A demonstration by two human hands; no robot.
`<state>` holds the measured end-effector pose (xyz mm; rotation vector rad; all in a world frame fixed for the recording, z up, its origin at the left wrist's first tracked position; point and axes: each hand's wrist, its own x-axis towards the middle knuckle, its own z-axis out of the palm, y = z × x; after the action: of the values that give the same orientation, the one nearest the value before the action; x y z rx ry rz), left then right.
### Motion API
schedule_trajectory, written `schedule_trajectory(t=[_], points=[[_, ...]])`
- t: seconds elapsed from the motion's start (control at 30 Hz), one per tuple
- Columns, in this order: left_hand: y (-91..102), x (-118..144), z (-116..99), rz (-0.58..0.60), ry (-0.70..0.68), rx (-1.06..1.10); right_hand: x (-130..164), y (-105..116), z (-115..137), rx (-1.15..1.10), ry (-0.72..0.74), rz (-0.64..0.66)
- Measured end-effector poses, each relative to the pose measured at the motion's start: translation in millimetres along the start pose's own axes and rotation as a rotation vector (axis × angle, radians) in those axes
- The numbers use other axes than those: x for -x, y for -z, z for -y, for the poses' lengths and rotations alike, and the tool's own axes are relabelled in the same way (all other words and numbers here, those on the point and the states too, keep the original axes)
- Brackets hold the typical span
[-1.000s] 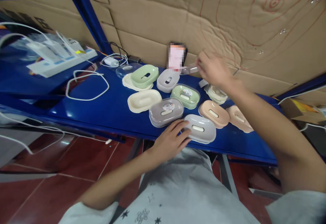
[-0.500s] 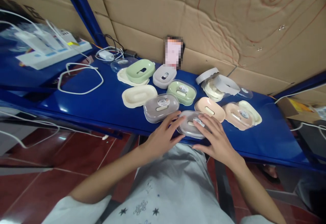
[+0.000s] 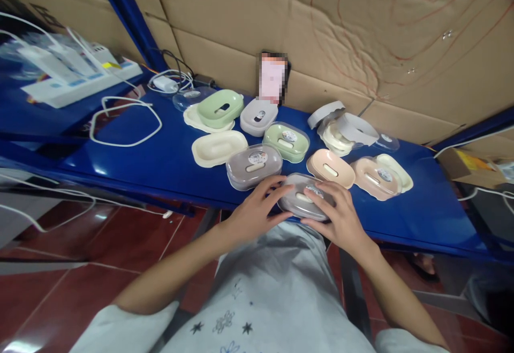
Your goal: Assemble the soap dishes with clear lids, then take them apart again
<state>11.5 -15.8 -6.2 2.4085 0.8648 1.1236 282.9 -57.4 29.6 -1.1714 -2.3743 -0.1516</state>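
Here, grey lidded box [image 3: 301, 204] held between left hand [image 3: 257, 209], right hand [image 3: 338, 215].

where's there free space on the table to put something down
Bare blue tabletop shows at left, between the white cable loop and the cream dish, and at right, between the lidded pink box and the table's right end. It's crowded around the lidded green box; the left hand and right hand are on the front lidded grey box.
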Motion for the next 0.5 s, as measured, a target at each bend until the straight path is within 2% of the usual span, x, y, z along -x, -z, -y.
schedule_trajectory(t=[0.17,0.27,0.33,0.4,0.5], points=[[1.0,0,2,0.0,-0.022,0.021,2,-5,-1,-0.15,-0.066,-0.014],[2.9,1,1,0.029,-0.023,0.045,7,-3,3,-0.138,-0.059,-0.012],[5.3,3,0,0.073,-0.027,0.051,18,7,5,-0.087,-0.051,-0.044],[7.5,3,-4,0.121,-0.029,0.026,38,23,1,-0.008,-0.094,-0.136],[7.5,-4,-13,0.157,-0.074,-0.065,82,56,-27,0.187,-0.3,-0.372]])
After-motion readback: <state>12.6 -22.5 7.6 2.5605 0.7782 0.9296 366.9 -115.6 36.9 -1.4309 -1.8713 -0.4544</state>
